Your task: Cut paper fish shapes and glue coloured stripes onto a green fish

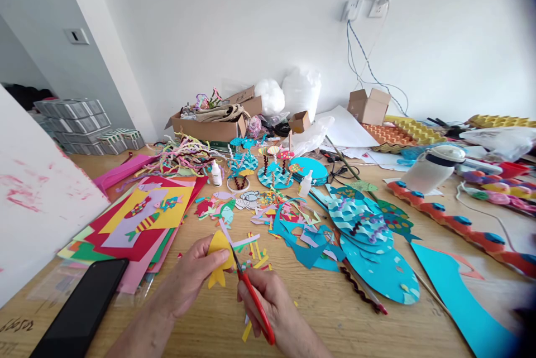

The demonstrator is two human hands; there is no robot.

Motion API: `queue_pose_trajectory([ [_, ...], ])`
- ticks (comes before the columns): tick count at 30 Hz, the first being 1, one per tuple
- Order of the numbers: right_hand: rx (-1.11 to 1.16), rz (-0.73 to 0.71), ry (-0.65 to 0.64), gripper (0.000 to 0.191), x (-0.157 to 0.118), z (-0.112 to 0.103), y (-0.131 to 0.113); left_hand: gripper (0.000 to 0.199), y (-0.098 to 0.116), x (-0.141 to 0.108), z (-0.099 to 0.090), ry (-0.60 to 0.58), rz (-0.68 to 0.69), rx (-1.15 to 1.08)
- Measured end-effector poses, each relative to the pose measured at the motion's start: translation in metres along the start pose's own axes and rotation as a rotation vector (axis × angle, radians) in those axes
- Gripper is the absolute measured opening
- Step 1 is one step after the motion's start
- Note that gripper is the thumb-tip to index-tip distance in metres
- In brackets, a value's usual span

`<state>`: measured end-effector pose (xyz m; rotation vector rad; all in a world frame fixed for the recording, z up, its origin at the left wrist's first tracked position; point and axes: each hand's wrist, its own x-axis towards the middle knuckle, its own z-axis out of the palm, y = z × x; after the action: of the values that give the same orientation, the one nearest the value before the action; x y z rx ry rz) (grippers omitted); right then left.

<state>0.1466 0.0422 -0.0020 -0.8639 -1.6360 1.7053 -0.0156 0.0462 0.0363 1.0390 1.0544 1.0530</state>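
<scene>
Between the thumb and fingers of my left hand [195, 266] is a yellow paper fish [219, 243], its forked tail pointing down. My right hand [268, 296] grips red-handled scissors [256, 302]. Their dark blades reach up to the right edge of the fish. Whether the blades touch the paper I cannot tell. Beneath and beyond my hands lie paper scraps [255, 252] in yellow, green and lilac. Behind these are small cut-out paper fish [226, 210] in several colours.
Left, a phone [81, 305] lies by a stack of coloured paper [167, 207]. Two glue bottles, one white [216, 173], stand mid-table. Blue paper ovals [377, 268] and a white jug [435, 171] are on the right. A cardboard box [209, 126] stands at the back.
</scene>
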Motion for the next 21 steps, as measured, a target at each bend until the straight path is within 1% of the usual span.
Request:
queue_pose_trajectory([
  [5, -0.040, 0.006, 0.008, 0.041, 0.001, 0.000, 0.005, 0.017, -0.002, 0.001, 0.000, 0.023, -0.005, 0.015],
  [10, 0.063, 0.095, -0.001, 0.045, 0.003, 0.001, 0.004, 0.019, -0.003, 0.000, 0.001, 0.044, -0.010, 0.033],
  [14, 0.113, 0.148, 0.015, 0.048, 0.004, -0.001, 0.002, 0.021, -0.002, -0.001, 0.001, 0.089, -0.004, 0.061],
  [18, 0.197, 0.134, -0.028, 0.049, 0.006, -0.005, 0.004, 0.020, -0.005, -0.002, -0.004, 0.168, 0.015, 0.112],
  [21, 0.252, 0.110, -0.059, 0.050, 0.007, -0.009, 0.004, 0.019, -0.007, -0.002, -0.007, 0.199, 0.063, 0.172],
])
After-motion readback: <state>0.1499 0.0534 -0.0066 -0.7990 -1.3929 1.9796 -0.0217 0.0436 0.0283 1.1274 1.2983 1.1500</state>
